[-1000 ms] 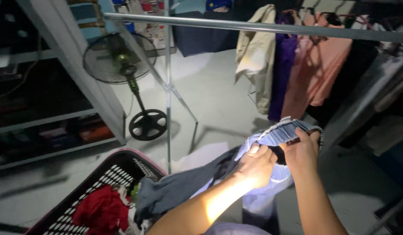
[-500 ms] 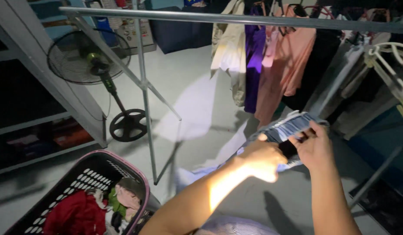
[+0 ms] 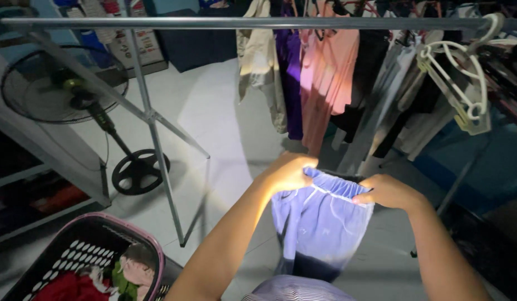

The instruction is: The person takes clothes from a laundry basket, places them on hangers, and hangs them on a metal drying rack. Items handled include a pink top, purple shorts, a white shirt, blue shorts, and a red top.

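Since half a second ago the bunched cloth has been opened out: the pale blue garment (image 3: 320,223) now hangs flat between the two hands instead of being crumpled between them, and the view has swung right, so the fan sits farther left and white hangers have come into sight.

Head view: the left hand (image 3: 289,171) pinches the left end of the garment's gathered waistband, fingers curled over the edge. The right hand (image 3: 388,192) pinches the right end, thumb under and fingers closed on the band. The waistband is stretched level between them, and the cloth drops straight down in front of the person, above the floor.

A metal drying rail (image 3: 242,23) crosses the top of the view on slanted legs. Beyond it hang a cream shirt (image 3: 261,67), a purple garment (image 3: 292,78) and a pink garment (image 3: 325,78). White plastic hangers (image 3: 462,83) hang at the rail's right end. A standing fan (image 3: 63,89) is at left, and a pink-rimmed laundry basket (image 3: 91,262) with red and green clothes sits at lower left.
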